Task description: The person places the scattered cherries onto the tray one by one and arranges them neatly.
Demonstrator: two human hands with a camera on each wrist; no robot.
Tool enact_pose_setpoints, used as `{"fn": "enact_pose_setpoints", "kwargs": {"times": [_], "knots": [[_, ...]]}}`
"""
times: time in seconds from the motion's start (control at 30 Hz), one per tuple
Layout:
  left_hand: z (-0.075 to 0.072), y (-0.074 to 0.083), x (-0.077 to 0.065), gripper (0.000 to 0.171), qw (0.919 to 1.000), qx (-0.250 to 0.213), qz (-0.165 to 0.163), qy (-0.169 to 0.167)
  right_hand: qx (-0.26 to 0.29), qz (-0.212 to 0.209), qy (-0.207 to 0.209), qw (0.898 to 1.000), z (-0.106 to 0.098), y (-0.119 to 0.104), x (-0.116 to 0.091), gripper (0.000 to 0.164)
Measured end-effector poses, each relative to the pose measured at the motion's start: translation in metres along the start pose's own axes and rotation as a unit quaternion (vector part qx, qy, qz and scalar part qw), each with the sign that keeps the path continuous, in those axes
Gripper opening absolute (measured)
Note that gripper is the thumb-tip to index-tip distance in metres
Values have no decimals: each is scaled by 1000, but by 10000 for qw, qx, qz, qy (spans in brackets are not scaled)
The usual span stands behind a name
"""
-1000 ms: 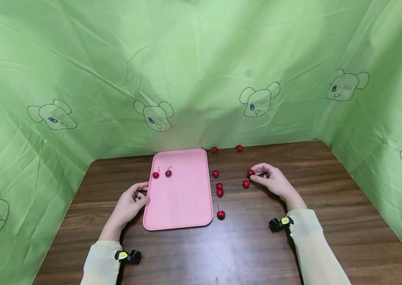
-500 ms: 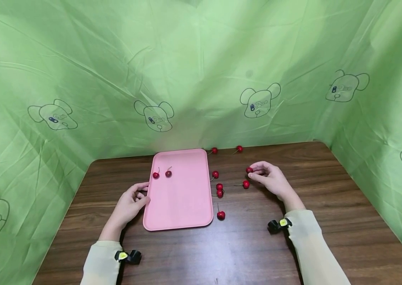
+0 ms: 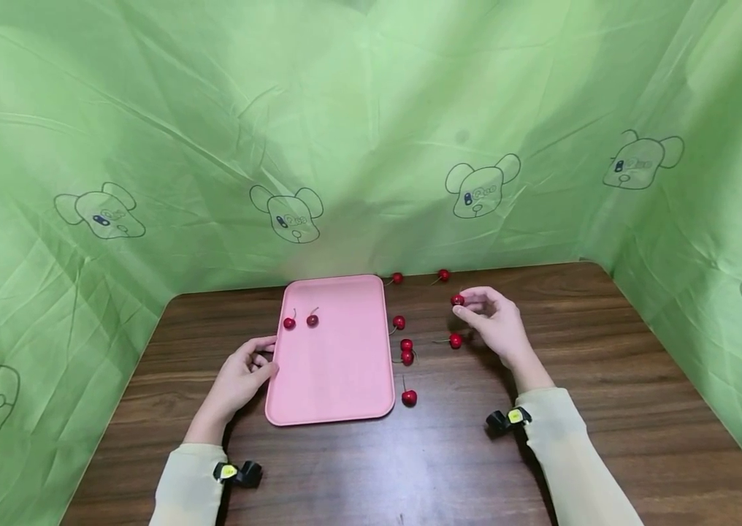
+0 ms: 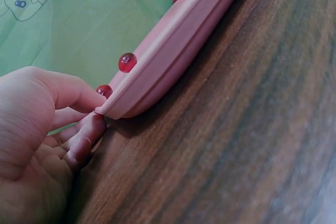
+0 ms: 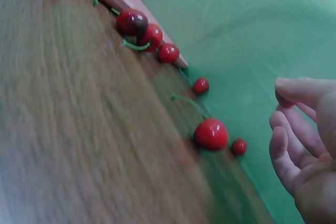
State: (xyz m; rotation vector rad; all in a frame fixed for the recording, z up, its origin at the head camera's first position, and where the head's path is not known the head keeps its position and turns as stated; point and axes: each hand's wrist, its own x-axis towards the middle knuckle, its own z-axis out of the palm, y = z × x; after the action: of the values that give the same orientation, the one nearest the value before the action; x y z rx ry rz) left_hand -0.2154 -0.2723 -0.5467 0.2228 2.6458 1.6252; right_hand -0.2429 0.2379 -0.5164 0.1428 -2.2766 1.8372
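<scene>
A pink tray [image 3: 334,380] lies left of the table's middle, with two dark red cherries [image 3: 312,320] near its far left corner. My left hand [image 3: 242,372] holds the tray's left edge; in the left wrist view the thumb [image 4: 86,95] meets the rim and the other fingers curl beside and below it. Between thumb and fingertips, my right hand [image 3: 492,321] pinches a red cherry [image 3: 457,299] above the table, right of the tray. The right wrist view shows this cherry mostly hidden behind the thumb. Just below that hand, a stemmed cherry [image 3: 455,341] lies on the wood.
Several more cherries [image 3: 409,398] lie along the tray's right side, and one [image 3: 443,275] sits at the table's back edge. Behind the brown wooden table [image 3: 345,475] hangs a green cloth [image 3: 371,146] printed with bear heads. Each wrist wears a small black camera [image 3: 249,475].
My right hand has lifted the cherry off the table and moved it slightly away from me and to the left. The left hand and tray stay put.
</scene>
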Motion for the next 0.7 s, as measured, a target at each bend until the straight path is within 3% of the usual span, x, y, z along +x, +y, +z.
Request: {"fn": "enact_pose_setpoints", "kwargs": {"times": [0.33,0.7], "knots": [[-1,1,0,46,9999,115,-40,0,291,20,387,9988,31,-31,12,37],[0,1,0,47,10000,73,-29,3,19,-284,19,9996,80,-51,35,32]]}}
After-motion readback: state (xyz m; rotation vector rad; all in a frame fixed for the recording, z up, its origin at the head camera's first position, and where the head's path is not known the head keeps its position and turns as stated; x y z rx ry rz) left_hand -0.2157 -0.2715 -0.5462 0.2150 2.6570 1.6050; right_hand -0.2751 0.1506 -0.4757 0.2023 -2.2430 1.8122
